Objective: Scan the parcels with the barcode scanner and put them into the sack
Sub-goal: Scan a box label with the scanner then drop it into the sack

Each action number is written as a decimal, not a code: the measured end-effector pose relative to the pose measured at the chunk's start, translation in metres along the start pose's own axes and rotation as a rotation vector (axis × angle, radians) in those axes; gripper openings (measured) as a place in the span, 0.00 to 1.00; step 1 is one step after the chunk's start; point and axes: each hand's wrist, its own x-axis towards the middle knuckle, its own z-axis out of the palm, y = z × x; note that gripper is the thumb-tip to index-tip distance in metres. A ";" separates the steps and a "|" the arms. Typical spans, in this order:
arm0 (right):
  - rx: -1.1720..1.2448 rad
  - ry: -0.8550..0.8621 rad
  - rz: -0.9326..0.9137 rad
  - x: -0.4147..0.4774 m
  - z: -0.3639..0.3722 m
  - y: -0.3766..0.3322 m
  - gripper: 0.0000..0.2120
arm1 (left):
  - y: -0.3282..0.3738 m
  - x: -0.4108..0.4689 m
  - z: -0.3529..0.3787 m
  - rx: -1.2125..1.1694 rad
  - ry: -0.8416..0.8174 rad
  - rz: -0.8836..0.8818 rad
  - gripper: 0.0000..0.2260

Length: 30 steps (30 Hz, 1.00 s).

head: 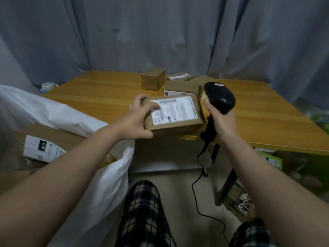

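A labelled cardboard parcel [173, 113] is held over the near edge of the desk [99, 97], label up, gripped at its left end by the left hand [137, 118]. Just beside it, the right hand [221, 122] clasps the black barcode scanner [219, 97] upright. The white sack [99, 175] hangs open at lower left.

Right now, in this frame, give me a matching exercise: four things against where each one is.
Things: 1 labelled parcel; 2 barcode scanner; 3 plain small box; 4 white sack.
Places: A in the right hand; B far side of the table; C in the left hand; D beside the table, on the person's left.
Pairs: 1-C, 2-A, 3-B, 4-D.
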 end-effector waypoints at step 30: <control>-0.196 -0.021 -0.074 -0.023 -0.038 0.033 0.06 | 0.061 0.043 0.040 -0.797 0.406 -0.177 0.49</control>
